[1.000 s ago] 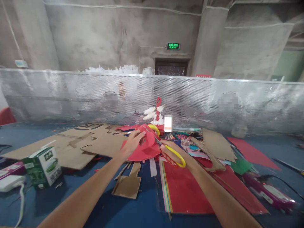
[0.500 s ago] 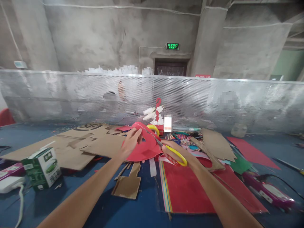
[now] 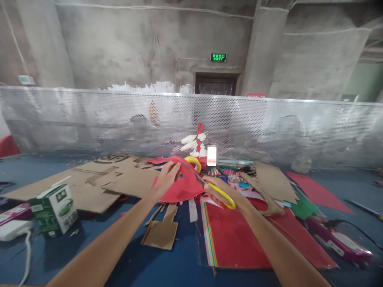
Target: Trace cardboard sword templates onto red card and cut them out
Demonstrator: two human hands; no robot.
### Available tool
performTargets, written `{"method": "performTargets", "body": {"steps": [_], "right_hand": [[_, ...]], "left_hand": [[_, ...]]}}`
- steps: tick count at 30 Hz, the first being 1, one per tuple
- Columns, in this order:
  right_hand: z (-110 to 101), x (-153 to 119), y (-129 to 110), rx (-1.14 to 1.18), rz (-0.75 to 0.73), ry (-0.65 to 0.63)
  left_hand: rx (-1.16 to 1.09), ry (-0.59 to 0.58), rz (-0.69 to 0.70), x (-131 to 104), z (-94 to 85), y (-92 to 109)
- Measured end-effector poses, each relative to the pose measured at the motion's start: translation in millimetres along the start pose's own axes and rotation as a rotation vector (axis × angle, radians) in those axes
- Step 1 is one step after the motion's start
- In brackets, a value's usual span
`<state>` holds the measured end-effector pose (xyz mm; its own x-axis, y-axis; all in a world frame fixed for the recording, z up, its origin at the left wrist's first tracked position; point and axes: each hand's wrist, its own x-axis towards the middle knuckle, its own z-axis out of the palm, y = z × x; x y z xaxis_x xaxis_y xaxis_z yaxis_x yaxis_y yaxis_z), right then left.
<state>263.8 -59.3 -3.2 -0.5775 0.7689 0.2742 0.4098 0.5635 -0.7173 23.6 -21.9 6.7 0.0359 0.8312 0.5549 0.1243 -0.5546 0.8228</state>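
Note:
My left hand point(image 3: 168, 175) pinches a sheet of red paper point(image 3: 182, 190) by its left side, thumb on top. In my right hand point(image 3: 216, 187) is a pair of scissors point(image 3: 225, 196) with yellow handles, its fingers wrapped round the grip. The blades point up and left, lying across the red paper close to my left fingertips. A yellow tape roll point(image 3: 194, 162) sits just behind the paper. Beyond it stands a red hook-shaped piece point(image 3: 199, 131) with white flower-like shapes point(image 3: 189, 142) around it.
Flat cardboard point(image 3: 89, 187) covers the left, near a green-and-white box point(image 3: 54, 213). A cardboard scrap point(image 3: 160, 234) lies in front. To the right are a stack of coloured paper point(image 3: 236, 239), a purple power strip point(image 3: 342, 243) and more cardboard point(image 3: 272, 179). A perforated metal screen point(image 3: 119, 119) runs behind.
The upper left edge of the red paper has dropped and now lies flatter beside my left hand. Both hands keep nearly the same place and grip.

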Motion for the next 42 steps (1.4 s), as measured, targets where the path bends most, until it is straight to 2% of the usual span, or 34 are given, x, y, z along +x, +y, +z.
{"method": "performTargets", "body": {"steps": [15, 24, 30, 35, 42], "right_hand": [[0.6, 2.0, 1.3, 0.081, 0.043, -0.028], [-0.1, 4.6, 10.9, 0.013, -0.065, -0.04], [-3.0, 3.3, 6.3, -0.031, -0.064, -0.016], [-3.5, 0.9, 1.1, -0.013, 0.007, -0.005], [-4.0, 4.3, 2.2, -0.099, -0.044, 0.036]], "left_hand": [[0.007, 0.024, 0.012, -0.8, 1.2, 1.8], [0.003, -0.027, 0.012, -0.3, 2.2, -1.5], [-0.007, -0.031, -0.019, -0.5, 2.4, -2.9], [0.0, -0.028, -0.012, 0.4, 1.5, -3.2], [-0.011, -0.047, -0.019, 1.1, 0.2, -6.3]]}}
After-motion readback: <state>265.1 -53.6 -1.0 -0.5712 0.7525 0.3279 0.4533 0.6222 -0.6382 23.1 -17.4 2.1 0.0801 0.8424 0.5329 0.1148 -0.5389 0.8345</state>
